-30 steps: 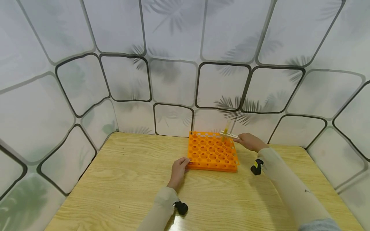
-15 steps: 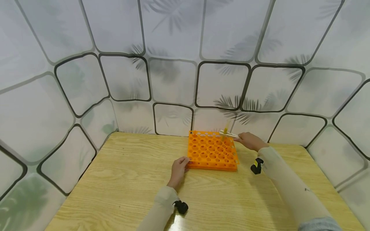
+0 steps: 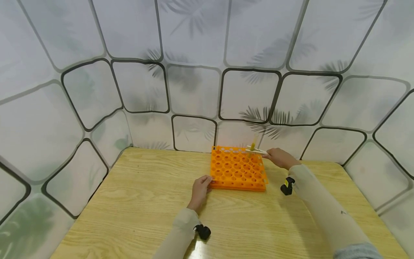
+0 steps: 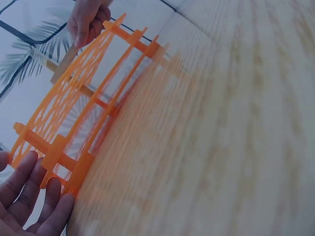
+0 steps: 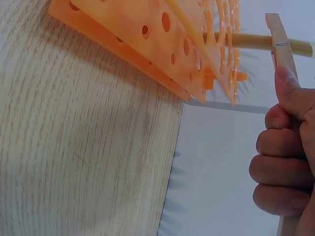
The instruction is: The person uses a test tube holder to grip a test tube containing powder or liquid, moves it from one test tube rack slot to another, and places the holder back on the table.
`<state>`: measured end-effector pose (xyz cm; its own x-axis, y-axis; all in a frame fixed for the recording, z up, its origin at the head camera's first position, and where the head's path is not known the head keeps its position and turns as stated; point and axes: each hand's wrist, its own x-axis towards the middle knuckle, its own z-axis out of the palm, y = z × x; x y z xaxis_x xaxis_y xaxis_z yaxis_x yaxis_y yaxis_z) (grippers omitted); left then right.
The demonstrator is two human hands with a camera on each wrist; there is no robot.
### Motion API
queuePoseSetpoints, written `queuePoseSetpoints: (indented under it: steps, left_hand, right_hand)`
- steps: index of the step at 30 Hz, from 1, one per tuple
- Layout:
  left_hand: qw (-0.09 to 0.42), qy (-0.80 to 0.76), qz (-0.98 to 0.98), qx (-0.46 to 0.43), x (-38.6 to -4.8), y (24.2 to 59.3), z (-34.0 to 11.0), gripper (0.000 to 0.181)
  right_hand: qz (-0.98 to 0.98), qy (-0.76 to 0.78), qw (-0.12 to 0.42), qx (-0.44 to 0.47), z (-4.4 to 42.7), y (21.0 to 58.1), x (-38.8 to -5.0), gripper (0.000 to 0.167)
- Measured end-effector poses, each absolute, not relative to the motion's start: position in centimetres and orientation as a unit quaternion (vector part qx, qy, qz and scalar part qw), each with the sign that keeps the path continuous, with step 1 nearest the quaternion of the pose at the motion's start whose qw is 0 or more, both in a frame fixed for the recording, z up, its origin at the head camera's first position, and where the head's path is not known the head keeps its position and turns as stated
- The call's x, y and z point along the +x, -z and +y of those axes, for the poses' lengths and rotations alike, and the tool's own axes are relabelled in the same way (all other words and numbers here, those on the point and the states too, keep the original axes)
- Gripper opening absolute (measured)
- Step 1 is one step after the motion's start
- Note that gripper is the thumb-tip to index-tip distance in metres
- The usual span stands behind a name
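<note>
An orange test tube rack with rows of round holes stands on the wooden table. My left hand holds its front left corner; in the left wrist view, the fingers lie against the rack's end. At the back right, a test tube with yellow contents stands in a hole, reaching down through the tiers in the left wrist view. My right hand grips a wooden test tube clamp, thumb along it, with the clamp's head around the tube above the top plate.
The table extends to the left and in front of the rack. A patterned curtain wall rises right behind the table's back edge. Black wrist cameras sit on both sleeves.
The clamp's tips look slightly further apart at the tube than before. Both hands, the rack and the tube stay nearly in place.
</note>
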<state>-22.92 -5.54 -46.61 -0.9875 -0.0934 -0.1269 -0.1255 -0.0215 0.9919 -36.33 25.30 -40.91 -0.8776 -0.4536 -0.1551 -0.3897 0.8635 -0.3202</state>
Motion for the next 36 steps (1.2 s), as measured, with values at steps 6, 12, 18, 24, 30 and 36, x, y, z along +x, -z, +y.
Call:
queuePoseSetpoints:
  steps: [6, 12, 18, 24, 30, 36]
  left_hand:
    - [0.014, -0.703, 0.707, -0.076, -22.7, 46.5, -5.5, 0.031]
    - [0.009, -0.7, 0.711, -0.067, -22.8, 46.7, -5.6, 0.031]
    - [0.006, -0.7, 0.711, -0.065, -22.8, 46.7, -5.6, 0.03]
    - [0.002, -0.698, 0.712, -0.07, -22.9, 46.6, -5.5, 0.03]
    - [0.001, -0.705, 0.706, -0.068, -23.8, 48.0, -5.7, 0.029]
    - [-0.001, -0.706, 0.705, -0.068, -25.0, 50.3, -5.8, 0.028]
  right_hand:
    - [0.958, 0.136, 0.102, -0.23, 25.4, 40.8, -36.4, 0.036]
    - [0.958, 0.14, 0.099, -0.23, 25.6, 40.6, -36.1, 0.036]
    - [0.957, 0.144, 0.099, -0.231, 25.6, 40.4, -36.0, 0.035]
    - [0.957, 0.145, 0.095, -0.233, 25.8, 40.1, -36.1, 0.035]
    - [0.959, 0.138, 0.086, -0.233, 26.0, 39.9, -36.4, 0.036]
    - [0.959, 0.144, 0.09, -0.227, 26.0, 39.2, -36.4, 0.038]
